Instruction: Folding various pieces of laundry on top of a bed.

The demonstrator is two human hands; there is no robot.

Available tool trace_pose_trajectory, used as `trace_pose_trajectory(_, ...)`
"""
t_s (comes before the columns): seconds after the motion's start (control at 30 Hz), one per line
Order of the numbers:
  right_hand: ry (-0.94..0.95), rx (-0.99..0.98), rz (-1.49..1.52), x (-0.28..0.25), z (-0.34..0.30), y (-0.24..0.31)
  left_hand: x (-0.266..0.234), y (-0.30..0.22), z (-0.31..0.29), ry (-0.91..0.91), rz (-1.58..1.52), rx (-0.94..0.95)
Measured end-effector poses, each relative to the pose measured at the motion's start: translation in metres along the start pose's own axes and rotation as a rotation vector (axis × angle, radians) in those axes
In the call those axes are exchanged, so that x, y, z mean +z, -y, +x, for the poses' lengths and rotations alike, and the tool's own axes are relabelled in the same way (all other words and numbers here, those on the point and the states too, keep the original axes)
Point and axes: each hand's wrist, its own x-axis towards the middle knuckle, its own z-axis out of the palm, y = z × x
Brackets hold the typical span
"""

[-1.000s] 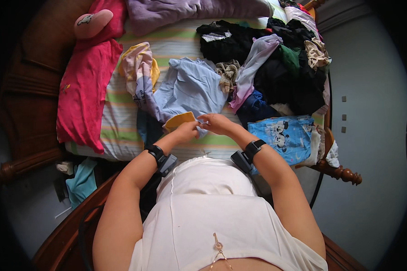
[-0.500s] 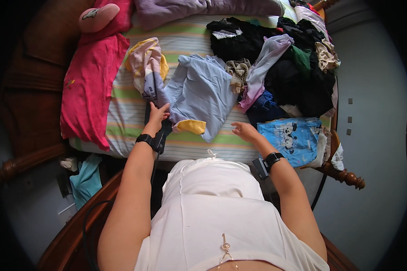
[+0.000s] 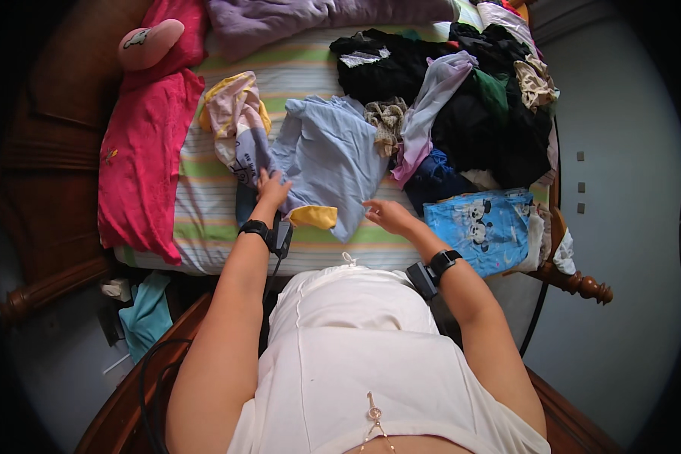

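A light blue garment [image 3: 329, 155] with a yellow-edged part [image 3: 315, 217] lies spread on the striped bed in front of me. Against its left edge rests my left hand [image 3: 272, 189], fingers apart on the cloth. A crumpled pink, lilac and yellow piece of clothing [image 3: 237, 125] with dark printing extends beyond that hand; whether it is joined to the blue garment, I cannot tell. My right hand [image 3: 390, 217] is at the blue garment's lower right side, its fingers loosely stretched toward the edge, with nothing visible in them. Black devices are strapped to both wrists.
At right lies a pile of black clothes [image 3: 492, 132] with a lilac-pink cloth [image 3: 427, 113], and a blue cartoon-print item [image 3: 480, 227] nearer me. A red-pink cloth [image 3: 140, 166] covers the left side. A purple blanket [image 3: 303, 23] lies at the far side. Wooden bed posts [image 3: 586, 287] stick out.
My left hand has moved slightly right onto the blue garment's edge. My right hand has moved left, closer to the garment. The view has shifted a little.
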Motion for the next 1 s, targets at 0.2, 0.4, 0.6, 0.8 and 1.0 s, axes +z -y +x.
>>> trace_pose_trajectory(0.2,0.030,-0.035,0.041,-0.010,-0.002,0.016,-0.017,0.032,0.024,-0.109,-1.245,-0.549)
trace_pose_trajectory(0.4,-0.101,-0.161,0.226,-0.029,-0.003,0.034,-0.134,-0.100,-0.013,0.492,-1.673,-0.186)
trace_pose_trajectory(0.6,-0.122,-0.251,0.524,-0.039,0.025,0.073,-0.181,-0.175,-0.053,0.672,-1.917,0.129)
trace_pose_trajectory(0.8,-0.303,-0.237,0.598,-0.064,0.030,0.025,-0.220,-0.190,-0.058,0.692,-2.088,0.380)
trace_pose_trajectory(1.0,0.018,-0.234,1.003,-0.097,-0.015,0.044,-0.245,-0.212,-0.082,0.840,-2.118,0.445)
